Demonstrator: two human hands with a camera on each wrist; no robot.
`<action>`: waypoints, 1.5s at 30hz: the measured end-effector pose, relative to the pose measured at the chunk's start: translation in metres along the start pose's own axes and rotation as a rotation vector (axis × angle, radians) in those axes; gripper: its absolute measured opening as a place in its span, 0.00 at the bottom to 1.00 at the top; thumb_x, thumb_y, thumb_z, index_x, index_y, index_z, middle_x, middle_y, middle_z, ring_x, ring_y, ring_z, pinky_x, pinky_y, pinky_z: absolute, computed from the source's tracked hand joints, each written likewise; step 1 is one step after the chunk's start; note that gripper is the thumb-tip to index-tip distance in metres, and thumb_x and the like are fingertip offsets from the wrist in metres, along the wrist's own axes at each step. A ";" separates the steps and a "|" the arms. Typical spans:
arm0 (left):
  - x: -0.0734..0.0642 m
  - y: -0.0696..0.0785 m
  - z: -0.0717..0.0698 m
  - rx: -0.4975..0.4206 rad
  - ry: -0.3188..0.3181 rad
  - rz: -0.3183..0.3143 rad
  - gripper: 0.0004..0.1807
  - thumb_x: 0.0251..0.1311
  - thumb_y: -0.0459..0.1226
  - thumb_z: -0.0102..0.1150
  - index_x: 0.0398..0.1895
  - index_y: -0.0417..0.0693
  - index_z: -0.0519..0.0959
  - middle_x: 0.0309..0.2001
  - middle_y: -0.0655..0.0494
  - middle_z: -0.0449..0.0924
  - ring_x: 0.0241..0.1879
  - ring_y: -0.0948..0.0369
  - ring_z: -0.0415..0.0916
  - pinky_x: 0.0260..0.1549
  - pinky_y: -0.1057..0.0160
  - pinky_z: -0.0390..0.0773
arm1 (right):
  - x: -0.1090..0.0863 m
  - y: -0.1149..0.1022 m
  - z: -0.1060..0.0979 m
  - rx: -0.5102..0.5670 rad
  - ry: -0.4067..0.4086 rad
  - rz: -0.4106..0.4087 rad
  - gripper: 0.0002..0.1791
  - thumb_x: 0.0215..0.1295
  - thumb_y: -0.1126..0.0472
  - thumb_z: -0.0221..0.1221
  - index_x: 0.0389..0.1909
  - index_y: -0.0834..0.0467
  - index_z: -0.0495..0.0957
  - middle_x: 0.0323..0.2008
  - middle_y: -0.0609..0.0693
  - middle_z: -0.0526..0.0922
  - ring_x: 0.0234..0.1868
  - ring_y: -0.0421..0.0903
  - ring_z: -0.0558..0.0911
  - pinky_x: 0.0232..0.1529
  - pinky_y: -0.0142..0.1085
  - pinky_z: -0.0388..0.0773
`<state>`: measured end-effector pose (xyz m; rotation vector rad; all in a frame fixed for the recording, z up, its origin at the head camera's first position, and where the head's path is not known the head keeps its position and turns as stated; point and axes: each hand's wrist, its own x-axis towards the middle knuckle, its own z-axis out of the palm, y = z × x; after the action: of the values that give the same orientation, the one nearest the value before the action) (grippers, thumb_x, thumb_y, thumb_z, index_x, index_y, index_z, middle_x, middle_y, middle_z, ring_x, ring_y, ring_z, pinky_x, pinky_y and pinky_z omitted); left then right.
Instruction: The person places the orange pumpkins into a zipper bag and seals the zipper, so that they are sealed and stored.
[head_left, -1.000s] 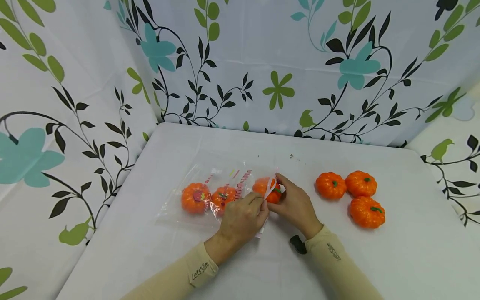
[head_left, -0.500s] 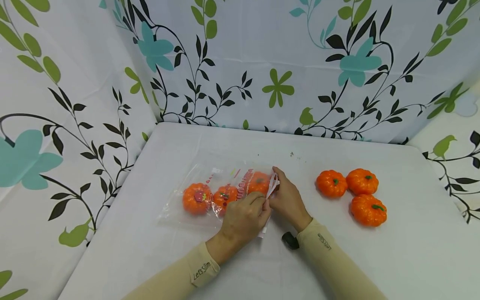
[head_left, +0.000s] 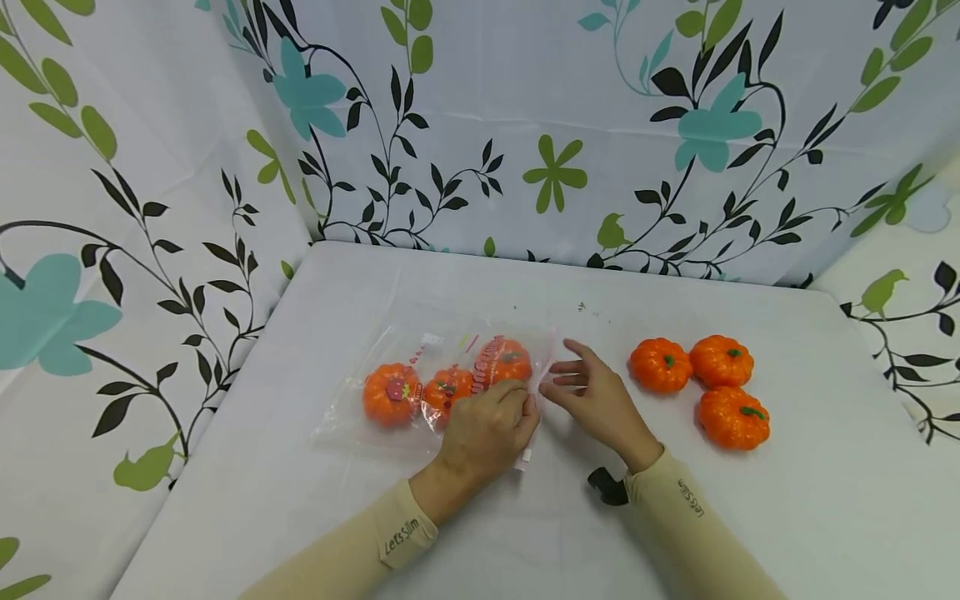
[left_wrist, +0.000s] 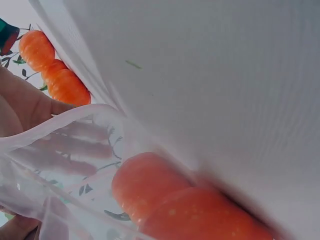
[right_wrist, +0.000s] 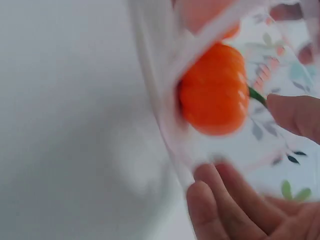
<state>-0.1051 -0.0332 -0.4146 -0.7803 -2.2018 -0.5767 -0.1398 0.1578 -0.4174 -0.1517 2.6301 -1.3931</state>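
Note:
A clear zip bag [head_left: 352,400] with red print lies on the table, its mouth facing right. Inside it are three small orange pumpkins: one at the left [head_left: 388,395], one in the middle [head_left: 444,392] and one near the mouth [head_left: 508,362]. My left hand [head_left: 487,425] pinches the bag's edge at the mouth with curled fingers. Just right of the opening is my right hand [head_left: 596,396], fingers spread and holding nothing. In the right wrist view, the pumpkin [right_wrist: 215,92] with its green stem shows through the open mouth, beyond the right fingers [right_wrist: 202,200].
Three more orange pumpkins rest in a cluster on the right: left [head_left: 660,365], back [head_left: 722,360] and front [head_left: 733,418]. A black wrist camera [head_left: 607,487] sits by the right wrist. Patterned curtains [head_left: 450,150] stand behind the white table [head_left: 825,500] and at its sides.
The right hand pushed a pumpkin left into the bag, then let go and drew back out to the right. The left hand stayed at the bag's mouth.

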 end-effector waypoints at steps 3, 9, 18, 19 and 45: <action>0.001 -0.001 -0.001 -0.002 0.006 -0.007 0.04 0.52 0.33 0.69 0.26 0.42 0.84 0.31 0.54 0.84 0.23 0.64 0.82 0.18 0.68 0.80 | -0.004 0.001 -0.005 -0.032 -0.036 -0.028 0.29 0.66 0.54 0.67 0.65 0.61 0.75 0.48 0.52 0.86 0.47 0.50 0.86 0.49 0.47 0.83; 0.001 -0.001 -0.001 -0.017 -0.003 -0.006 0.04 0.52 0.33 0.70 0.27 0.41 0.84 0.32 0.53 0.84 0.23 0.64 0.82 0.18 0.69 0.79 | -0.002 0.004 0.000 0.012 -0.168 -0.073 0.23 0.70 0.55 0.63 0.59 0.64 0.78 0.49 0.51 0.86 0.49 0.49 0.85 0.52 0.46 0.81; -0.001 -0.001 0.000 -0.006 -0.035 0.034 0.03 0.56 0.33 0.69 0.31 0.42 0.85 0.35 0.54 0.84 0.27 0.65 0.83 0.23 0.69 0.81 | 0.009 0.005 0.010 0.093 -0.215 -0.133 0.21 0.74 0.63 0.54 0.64 0.65 0.76 0.55 0.56 0.83 0.52 0.52 0.81 0.59 0.52 0.76; -0.001 -0.001 0.001 -0.008 -0.040 0.037 0.03 0.56 0.33 0.69 0.31 0.41 0.84 0.35 0.54 0.84 0.28 0.65 0.83 0.23 0.70 0.81 | 0.010 0.005 0.011 0.108 -0.223 -0.142 0.21 0.75 0.63 0.53 0.65 0.65 0.75 0.57 0.56 0.82 0.55 0.52 0.80 0.61 0.53 0.74; 0.001 -0.004 -0.002 -0.008 -0.029 0.047 0.04 0.55 0.33 0.68 0.31 0.41 0.86 0.35 0.54 0.85 0.24 0.65 0.82 0.24 0.71 0.81 | -0.009 -0.011 -0.017 -0.252 -0.069 -0.119 0.35 0.63 0.47 0.67 0.68 0.59 0.73 0.64 0.57 0.77 0.58 0.60 0.80 0.55 0.54 0.79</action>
<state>-0.1073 -0.0368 -0.4129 -0.8480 -2.2026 -0.5548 -0.1341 0.1668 -0.3985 -0.3852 2.7677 -1.0603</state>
